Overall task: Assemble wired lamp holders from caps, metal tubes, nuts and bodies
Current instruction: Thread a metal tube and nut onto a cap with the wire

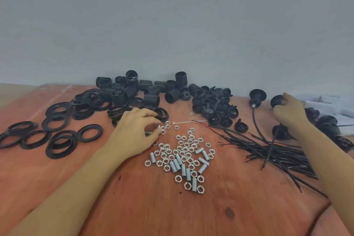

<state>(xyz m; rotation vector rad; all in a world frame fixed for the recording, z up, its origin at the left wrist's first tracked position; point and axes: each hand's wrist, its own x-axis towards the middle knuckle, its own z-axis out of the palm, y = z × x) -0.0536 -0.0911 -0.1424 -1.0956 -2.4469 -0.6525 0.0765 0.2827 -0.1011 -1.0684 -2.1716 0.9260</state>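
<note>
Far right on the table (191,209), our right hand (289,113) curls round a black cap (277,100); our left hand (138,130) pinches a threaded tube (150,132) beside the nut pile (183,154), which a careless sweep could scatter.

The left forearm ran in from the lower left corner, low over the worktop (172,214), with the wrist nearly straight and the left hand (137,130) palm-down, its fingers curled and its thumb and fingertips pinching a small metal tube (152,132). The right forearm came up from the lower right edge and reached farther out toward the right side, well apart from the other arm. The right hand (289,112) showed its back to the camera, fingers bent over and gripping a black cap (277,101) from the right.
</note>
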